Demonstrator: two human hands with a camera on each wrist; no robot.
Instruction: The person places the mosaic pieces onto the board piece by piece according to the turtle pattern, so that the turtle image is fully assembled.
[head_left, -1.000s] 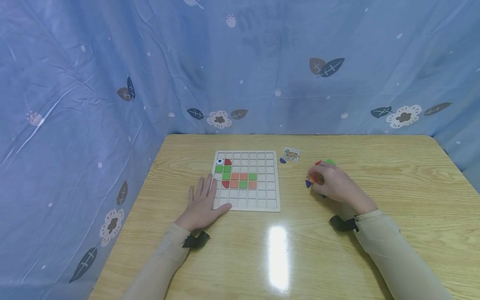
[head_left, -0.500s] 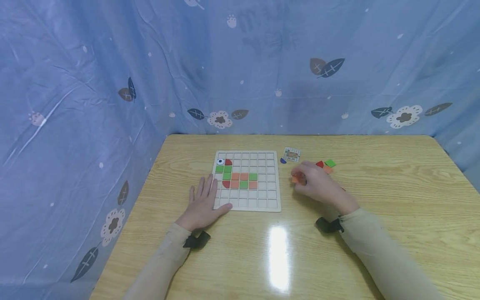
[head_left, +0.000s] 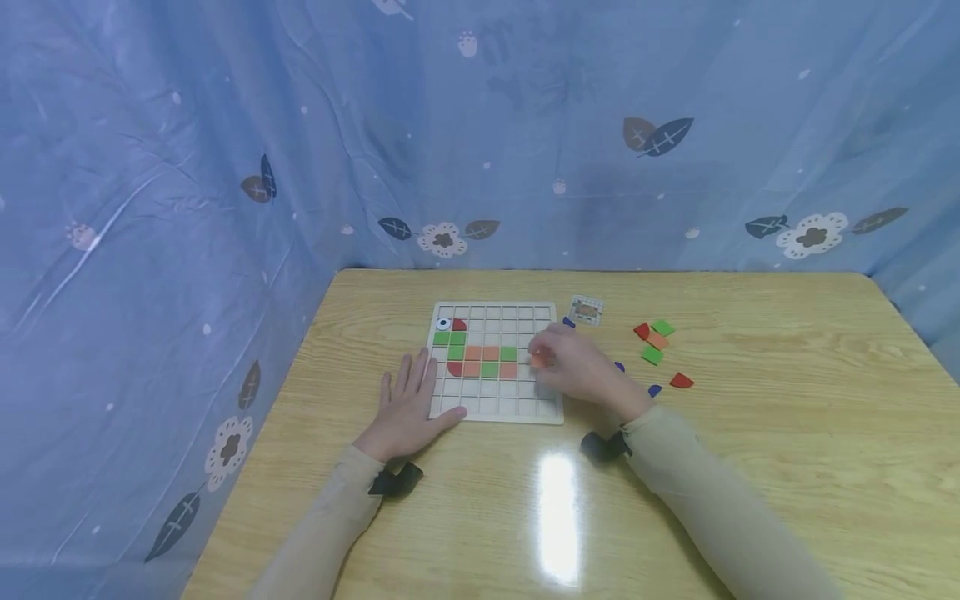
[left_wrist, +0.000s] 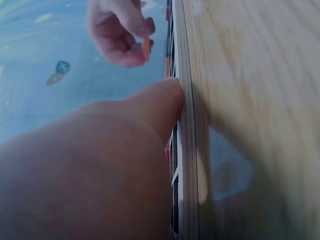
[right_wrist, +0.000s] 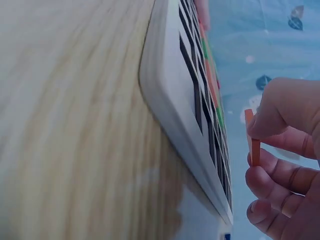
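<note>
My right hand (head_left: 581, 367) pinches an orange square tile (head_left: 538, 360) over the right part of a white grid board (head_left: 495, 407). In the right wrist view, thumb and fingertips hold the tile (right_wrist: 253, 142) on edge, apart from the board's surface. My left hand (head_left: 405, 415) rests at the board's left edge with fingers straight, its thumb on the front corner. On the board, green tiles (head_left: 456, 352), orange tiles and red rounded tiles form a connected figure, with a round eye tile (head_left: 443, 324) at the upper left.
Loose pieces lie right of the board: green squares (head_left: 652, 356), an orange square (head_left: 657, 340), red rounded pieces (head_left: 681, 381) and small blue pieces (head_left: 655, 390). A printed picture card (head_left: 587, 310) is beyond the board's far right corner. A blue curtain (head_left: 525, 167) hangs behind the table.
My right hand has moved left from the loose pieces to above the board, carrying the orange tile. More loose pieces now show where it was. My left hand has stayed put.
</note>
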